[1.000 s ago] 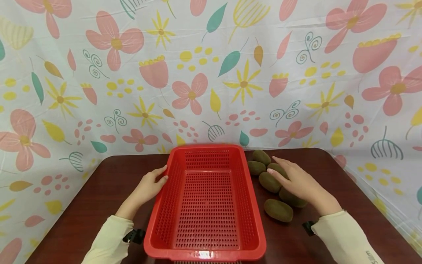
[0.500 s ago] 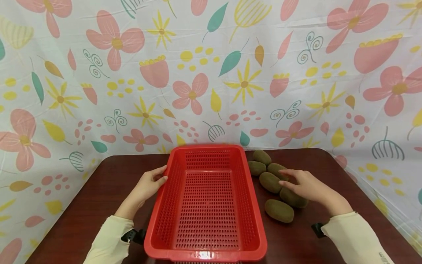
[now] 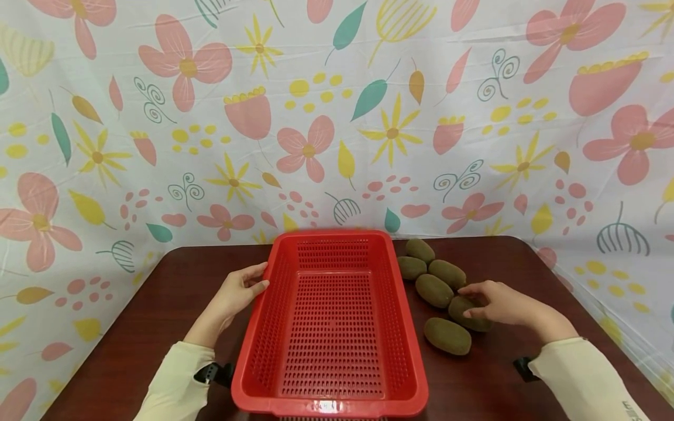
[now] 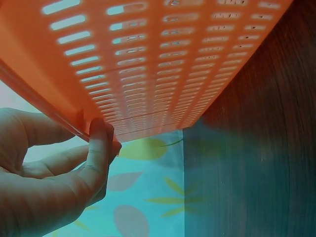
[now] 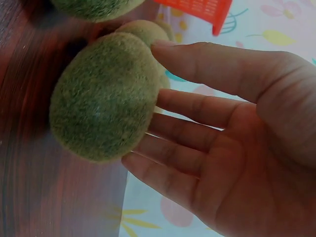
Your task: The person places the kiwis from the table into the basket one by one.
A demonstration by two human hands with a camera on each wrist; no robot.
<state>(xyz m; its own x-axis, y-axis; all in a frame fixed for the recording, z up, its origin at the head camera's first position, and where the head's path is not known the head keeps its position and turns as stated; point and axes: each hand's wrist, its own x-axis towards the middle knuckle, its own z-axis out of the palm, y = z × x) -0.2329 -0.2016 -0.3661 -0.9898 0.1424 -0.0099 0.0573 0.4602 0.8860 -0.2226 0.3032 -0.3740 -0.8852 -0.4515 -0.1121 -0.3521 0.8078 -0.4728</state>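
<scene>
A red perforated plastic basket [image 3: 409, 327] stands on the dark table in the head view. At its left rim, the thumb and fingers of my left hand [image 3: 238, 297] grip the edge; the left wrist view shows this left hand [image 4: 74, 173] curled at the rim. Several brown fuzzy kiwis [image 3: 434, 290] lie to the right of the basket. My right hand [image 3: 505, 303] is over the right-hand kiwi [image 3: 461, 309], partly covering it. In the right wrist view, the fingers and thumb are spread at one side of that kiwi [image 5: 101, 98], not closed round it.
One kiwi [image 3: 447, 336] lies nearest the front, slightly apart from the cluster. A flower-printed cloth [image 3: 337, 117] hangs behind the dark wooden table [image 3: 195, 275]. The basket takes up the middle of the table.
My right hand has moved right and nearer, from above the back kiwis to the right-hand kiwi. The left hand stays on the basket rim, and the kiwis keep their places.
</scene>
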